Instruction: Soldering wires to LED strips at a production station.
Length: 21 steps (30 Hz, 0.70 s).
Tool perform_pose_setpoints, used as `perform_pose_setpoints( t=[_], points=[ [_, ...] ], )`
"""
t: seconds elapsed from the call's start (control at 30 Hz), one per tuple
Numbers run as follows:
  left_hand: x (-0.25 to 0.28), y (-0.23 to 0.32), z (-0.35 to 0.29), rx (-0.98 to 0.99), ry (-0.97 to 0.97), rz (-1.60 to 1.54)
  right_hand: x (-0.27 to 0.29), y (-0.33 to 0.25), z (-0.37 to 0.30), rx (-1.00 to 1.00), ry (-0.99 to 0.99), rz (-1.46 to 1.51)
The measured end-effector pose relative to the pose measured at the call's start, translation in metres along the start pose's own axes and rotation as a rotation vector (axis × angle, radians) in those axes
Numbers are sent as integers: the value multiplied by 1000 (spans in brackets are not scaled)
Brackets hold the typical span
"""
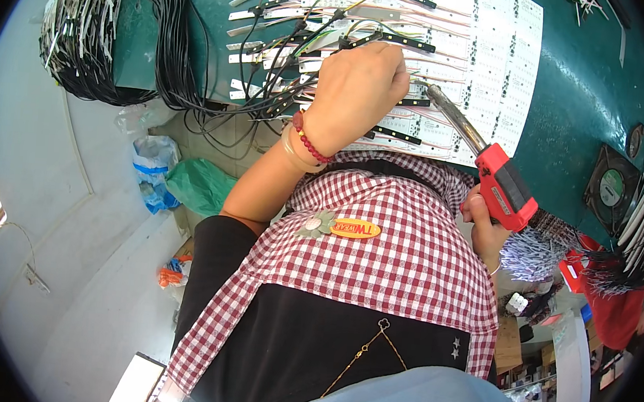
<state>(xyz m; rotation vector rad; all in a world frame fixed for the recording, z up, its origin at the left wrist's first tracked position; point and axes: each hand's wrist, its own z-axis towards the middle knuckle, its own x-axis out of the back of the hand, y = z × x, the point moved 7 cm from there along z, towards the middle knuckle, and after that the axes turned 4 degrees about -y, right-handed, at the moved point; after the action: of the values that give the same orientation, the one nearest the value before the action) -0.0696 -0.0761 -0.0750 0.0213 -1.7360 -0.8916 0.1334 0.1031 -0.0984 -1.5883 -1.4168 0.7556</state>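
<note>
Soldering gun (499, 181), red and black, is gripped by its handle in the right hand (483, 217), closed firmly around it beside the near edge of the counter (575, 66); its barrel (459, 117) is slanted over the white panel (502, 79), which is laid along that edge. The left hand (361, 83) is curled over the panel's middle; its fingertips are hidden, so whether anything is pinched cannot be told. Black cables (165, 30) are gathered toward the counter's left end, some trailed over the near edge. For a neat joint, the cable end should be steadied flat on its pad, heat applied briefly, and the lead held motionless until the solder has set. The left fingers are best held well back from the barrel, and loose cables guided away from it. Whether the gun's tip is touching anything cannot be told.
</note>
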Motion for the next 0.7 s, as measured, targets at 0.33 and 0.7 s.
perform_pose_setpoints(
  t=[0.33,0.7],
  points=[
    [0,-2,0,-13,-5,-32,4,2,-2,2,73,72],
    [2,2,1,-64,28,7,4,-1,-1,0,85,70]
  ],
)
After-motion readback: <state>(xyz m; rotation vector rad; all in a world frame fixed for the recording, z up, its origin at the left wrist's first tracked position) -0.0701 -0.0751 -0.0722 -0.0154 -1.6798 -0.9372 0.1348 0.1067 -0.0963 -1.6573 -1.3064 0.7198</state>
